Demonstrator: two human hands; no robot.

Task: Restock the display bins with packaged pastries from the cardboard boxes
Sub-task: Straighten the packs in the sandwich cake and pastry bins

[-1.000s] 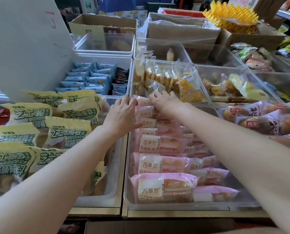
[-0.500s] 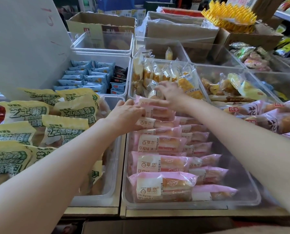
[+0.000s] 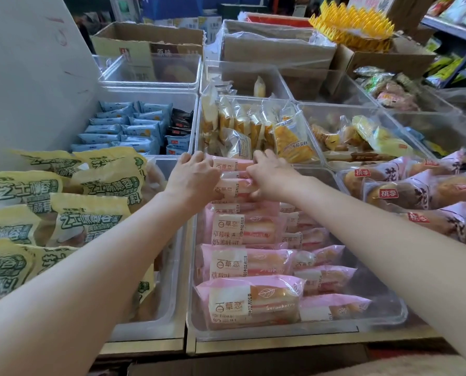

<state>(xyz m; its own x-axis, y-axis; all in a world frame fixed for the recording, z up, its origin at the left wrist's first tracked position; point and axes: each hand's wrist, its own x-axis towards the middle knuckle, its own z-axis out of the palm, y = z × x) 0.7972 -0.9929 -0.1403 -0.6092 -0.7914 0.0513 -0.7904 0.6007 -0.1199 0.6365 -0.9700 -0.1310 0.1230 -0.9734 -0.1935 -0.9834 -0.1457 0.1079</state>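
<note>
A clear plastic bin (image 3: 386, 318) in front of me holds rows of pink strawberry pastry packs (image 3: 249, 302). At its far end, my left hand (image 3: 192, 177) and my right hand (image 3: 269, 175) grip a small stack of the same pink packs (image 3: 233, 180) from either side, fingers curled over the top pack. The stack sits against the bin's back wall. Cardboard boxes (image 3: 147, 44) stand at the back of the display.
Yellow-green packs (image 3: 90, 223) fill the bin to the left. Blue packs (image 3: 123, 128), clear-wrapped cakes (image 3: 288, 137) and purple-labelled buns (image 3: 405, 191) fill neighbouring bins. A clear bin (image 3: 155, 69) stands behind the blue packs. A white board (image 3: 23, 71) leans at far left. A shelf rack (image 3: 459, 44) is at right.
Both hands have closed in on the far pink packs; my right hand came back from the cake bin's edge, and the two hands now squeeze the stack between them.
</note>
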